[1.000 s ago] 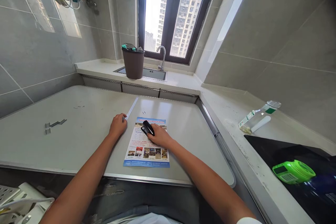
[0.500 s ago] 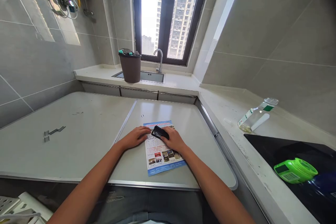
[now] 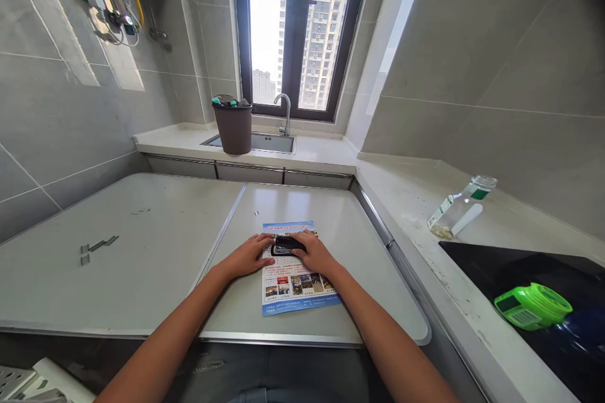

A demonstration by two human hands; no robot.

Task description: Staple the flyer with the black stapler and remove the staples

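Note:
A black stapler lies sideways over the upper part of a printed leaflet with blue borders. My right hand is closed round its right end. My left hand rests at the leaflet's left edge, thumb and fingers apart, with the fingertips close to the stapler's left end; whether they touch it I cannot tell. The leaflet lies on a white folding table. Staple strips lie on the table's left half, and a few small bits lie above the leaflet.
A brown bin stands at the sink below the window. On the right counter are a tilted glass bottle and, on a black panel, a bright green container. A metal rail borders the table.
The stapler has turned from slanting to nearly level across the leaflet. My left hand's thumb has spread away from its fingers. The leaflet has turned slightly, and the view has tilted up a little.

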